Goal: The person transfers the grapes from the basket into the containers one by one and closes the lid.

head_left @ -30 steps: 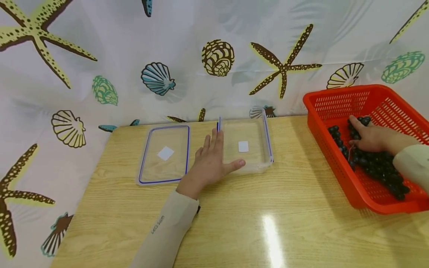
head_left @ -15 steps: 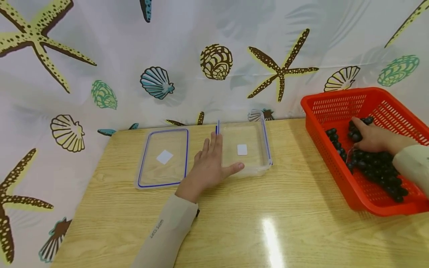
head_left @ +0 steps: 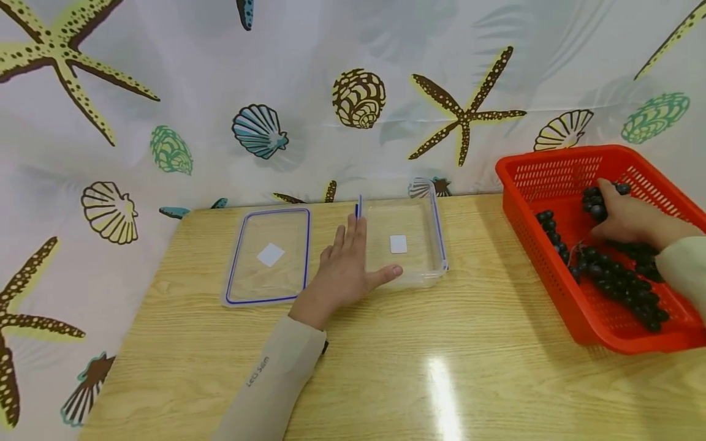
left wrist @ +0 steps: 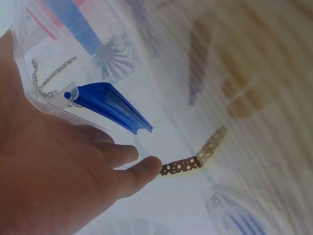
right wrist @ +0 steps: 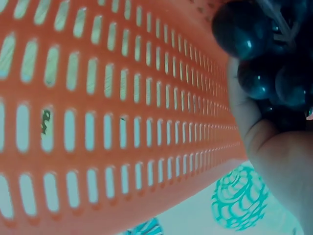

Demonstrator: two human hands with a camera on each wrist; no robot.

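Observation:
My left hand (head_left: 342, 272) lies with straight fingers and spread thumb along the left side of a clear plastic food container (head_left: 439, 239) with blue clips. In the left wrist view a blue clip (left wrist: 110, 103) hangs out from the container beside the fingertips. My right hand (head_left: 631, 214) is inside a red plastic basket (head_left: 551, 297) and grips a bunch of dark grapes (head_left: 593, 202). The right wrist view shows the round grapes (right wrist: 244, 34) in the palm, close to the slotted basket wall. More dark grapes (head_left: 620, 282) lie on the basket floor below the hand.
A clear lid (head_left: 270, 285) with a blue seal lies flat on the wooden table (head_left: 375, 373), left of the container. Another strand of grapes (head_left: 551, 233) runs along the basket's left wall. A cloth printed with shells and starfish (head_left: 309, 49) hangs behind the table.
My right hand has shifted right within the basket, drawing the gripped grapes away from those on the basket floor. The left hand stays in place against the container.

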